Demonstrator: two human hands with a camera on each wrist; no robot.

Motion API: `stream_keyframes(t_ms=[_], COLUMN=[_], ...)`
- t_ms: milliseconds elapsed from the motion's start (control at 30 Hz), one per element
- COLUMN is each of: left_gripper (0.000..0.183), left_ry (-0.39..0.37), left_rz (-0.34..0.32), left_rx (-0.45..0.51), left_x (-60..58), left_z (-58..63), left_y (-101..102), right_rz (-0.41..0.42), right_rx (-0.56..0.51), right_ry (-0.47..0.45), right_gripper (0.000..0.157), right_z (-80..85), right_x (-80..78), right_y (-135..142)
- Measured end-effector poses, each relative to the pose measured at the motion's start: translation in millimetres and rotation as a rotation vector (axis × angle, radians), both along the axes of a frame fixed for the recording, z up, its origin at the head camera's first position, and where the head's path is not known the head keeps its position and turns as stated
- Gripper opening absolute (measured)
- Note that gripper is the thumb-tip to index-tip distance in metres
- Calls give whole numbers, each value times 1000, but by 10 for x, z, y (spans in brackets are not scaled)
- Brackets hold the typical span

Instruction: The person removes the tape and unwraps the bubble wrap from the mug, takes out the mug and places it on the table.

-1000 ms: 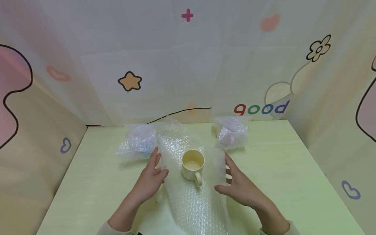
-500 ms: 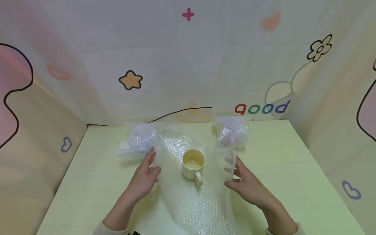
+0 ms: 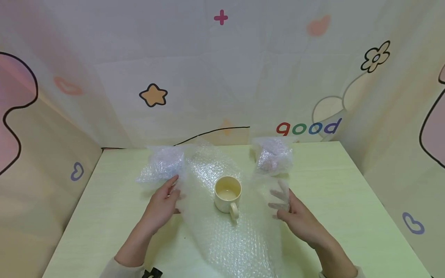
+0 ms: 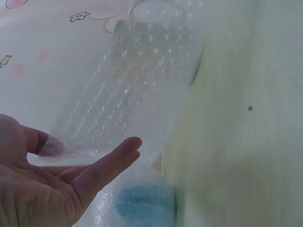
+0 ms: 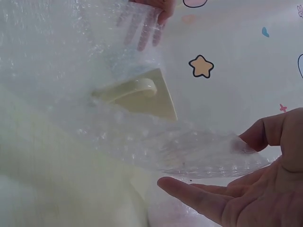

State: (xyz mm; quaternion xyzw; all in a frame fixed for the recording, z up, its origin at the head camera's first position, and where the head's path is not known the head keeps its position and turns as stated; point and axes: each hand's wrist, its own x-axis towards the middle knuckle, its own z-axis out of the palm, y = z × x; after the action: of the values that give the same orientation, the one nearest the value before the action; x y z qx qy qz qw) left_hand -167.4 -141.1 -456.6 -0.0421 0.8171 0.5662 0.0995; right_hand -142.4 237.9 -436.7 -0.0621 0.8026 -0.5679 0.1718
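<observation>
A cream mug (image 3: pixel 227 194) stands upright on a sheet of clear bubble wrap (image 3: pixel 240 247), its handle toward me. My left hand (image 3: pixel 158 208) touches the sheet's left edge, fingers fairly straight; a fingertip shows through the plastic in the left wrist view. On the opposite side, my right hand (image 3: pixel 299 218) has spread fingers behind the raised right edge, seen blurred through the film. In the right wrist view, thumb and fingers stand apart with the wrap's edge (image 5: pixel 213 163) between them. The mug's handle (image 5: pixel 137 87) shows there beyond the sheet.
Two bubble-wrapped bundles lie at the back of the pale green table (image 3: pixel 333 185): one at left (image 3: pixel 163 164) with something blue inside, one at right (image 3: pixel 274 156). A patterned curtain (image 3: pixel 222 77) closes off the back and sides. A small black object (image 3: pixel 153 273) shows by the left sleeve.
Both hands have moved outward from the mug, left hand leftward and right hand rightward. The wrap's edges have spread wider with them. The mug has stayed put.
</observation>
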Motion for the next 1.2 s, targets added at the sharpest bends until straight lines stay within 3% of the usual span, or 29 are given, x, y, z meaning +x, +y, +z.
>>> stream_keyframes(t_ms=[300,500,867,1200], left_gripper=[51,51,51,51], left_ry=[14,23,38,21], left_rz=[-55,-85,-147,-131], left_rx=[27,30,36,85], left_x=[20,77,266,481], left_z=[-10,2,37,41], left_y=[-98,-114,-74,-18], right_rz=[-56,-50,-53,-59], right_rx=[7,-52,-119,-91], right_ry=[-42,-42,-68,-90], right_gripper=[66,61,61,59], right_z=[-54,-98,-225,-355], right_x=[5,-7,-47,-149], right_y=[106,205,358,534])
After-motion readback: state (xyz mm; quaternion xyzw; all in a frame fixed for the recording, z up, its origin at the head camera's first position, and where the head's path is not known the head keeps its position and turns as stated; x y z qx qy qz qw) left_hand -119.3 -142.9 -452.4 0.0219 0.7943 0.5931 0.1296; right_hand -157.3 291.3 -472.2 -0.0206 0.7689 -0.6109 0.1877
